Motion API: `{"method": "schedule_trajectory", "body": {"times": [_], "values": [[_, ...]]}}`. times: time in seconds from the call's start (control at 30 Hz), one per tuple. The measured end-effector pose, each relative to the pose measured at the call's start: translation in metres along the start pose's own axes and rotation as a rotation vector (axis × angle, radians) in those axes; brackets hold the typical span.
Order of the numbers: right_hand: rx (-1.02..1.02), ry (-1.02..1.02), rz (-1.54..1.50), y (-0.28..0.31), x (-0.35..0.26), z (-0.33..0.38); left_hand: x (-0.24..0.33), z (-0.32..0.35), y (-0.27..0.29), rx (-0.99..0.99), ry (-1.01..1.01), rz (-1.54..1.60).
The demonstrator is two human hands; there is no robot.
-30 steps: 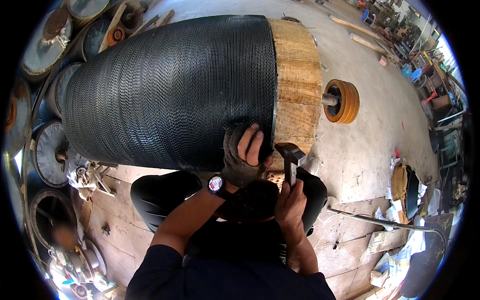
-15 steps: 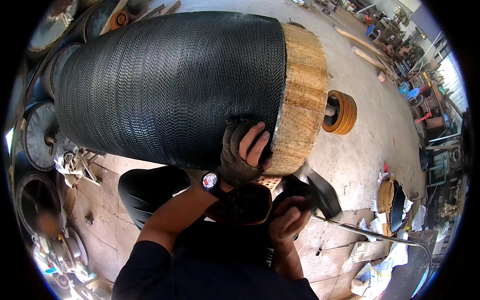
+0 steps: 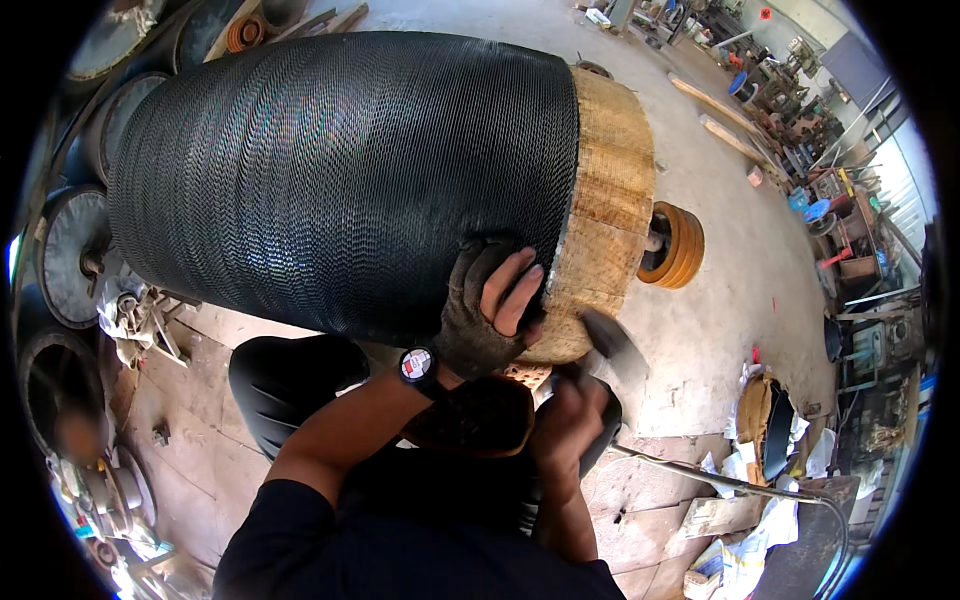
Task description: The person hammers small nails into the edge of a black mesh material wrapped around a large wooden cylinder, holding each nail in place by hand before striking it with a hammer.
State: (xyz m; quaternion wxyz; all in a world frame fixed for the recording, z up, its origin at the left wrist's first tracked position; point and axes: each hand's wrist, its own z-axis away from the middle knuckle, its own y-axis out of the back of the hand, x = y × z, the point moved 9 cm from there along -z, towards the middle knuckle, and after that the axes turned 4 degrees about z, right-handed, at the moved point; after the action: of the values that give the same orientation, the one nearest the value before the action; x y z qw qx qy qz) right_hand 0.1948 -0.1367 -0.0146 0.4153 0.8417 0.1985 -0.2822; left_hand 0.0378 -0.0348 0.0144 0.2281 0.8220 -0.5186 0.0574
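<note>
The drum (image 3: 390, 190) lies directly beyond both hands. Its long axis runs crosswise, left to right, in front of the person; the wooden band (image 3: 608, 190) and the orange pulley (image 3: 682, 248) are at the right-hand end.

Left hand (image 3: 487, 305): wears a glove (image 3: 462, 330) that leaves the fingertips bare. It rests on the near side of the drum, fingers part-curled, beside the right edge of the black ridged cover (image 3: 300, 190). Whether it pinches anything small is hidden.

Right hand (image 3: 568, 425): closed around the handle of the hammer (image 3: 618, 350), blurred. The hammer head is ahead and to the right of this hand, near the lower part of the wooden band; its long axis slants from far left to near right.

Progress, as judged: the cover spans most of the drum's visible length, and the wooden band is exposed. How much of the cover's edge is fastened does not show.

A dark bowl (image 3: 475, 425) sits between the forearms, just left of the right hand.
</note>
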Motion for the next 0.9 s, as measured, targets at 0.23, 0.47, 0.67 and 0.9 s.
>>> {"method": "schedule_trajectory", "body": {"times": [0.23, 0.47, 0.67, 0.9], "values": [[0.131, -0.150, -0.505, 0.018, -0.001, 0.008, -0.001, -0.002, 0.002, -0.043, 0.038, -0.006], [-0.203, -0.302, -0.066, -0.019, 0.021, -0.001, 0.009, -0.017, 0.012, -0.019, -0.014, -0.071], [-0.136, -0.136, 0.092, -0.028, 0.015, -0.010, 0.003, -0.008, 0.009, -0.019, -0.011, -0.049], [-0.288, -0.634, -0.699, -0.050, 0.037, 0.005, 0.006, -0.013, 0.008, -0.063, -0.024, -0.054]]}}
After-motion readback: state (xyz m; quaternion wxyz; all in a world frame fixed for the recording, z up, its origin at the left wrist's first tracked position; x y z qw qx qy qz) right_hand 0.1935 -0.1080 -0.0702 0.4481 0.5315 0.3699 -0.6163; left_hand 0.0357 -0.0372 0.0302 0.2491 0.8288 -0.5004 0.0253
